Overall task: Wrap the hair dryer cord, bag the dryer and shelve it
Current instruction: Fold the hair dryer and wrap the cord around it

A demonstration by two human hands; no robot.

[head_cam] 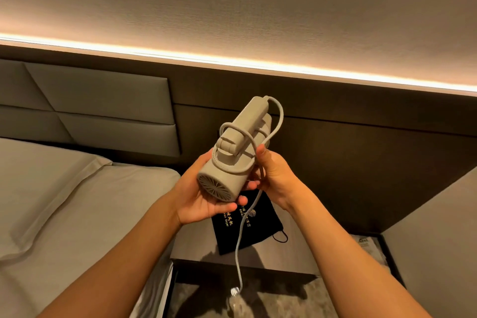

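Observation:
A beige folding hair dryer is held up in front of me, handle folded against the barrel, its rear grille facing me. My left hand cups the barrel from below. My right hand pinches the cord beside the dryer. A couple of cord loops lie around the body and handle. The rest of the cord hangs down to the plug near the floor. A black drawstring bag with gold print lies flat on the nightstand beneath my hands.
The grey nightstand stands between the bed on the left and a grey slab on the right. A dark wall panel with a light strip runs behind. Patterned carpet shows below.

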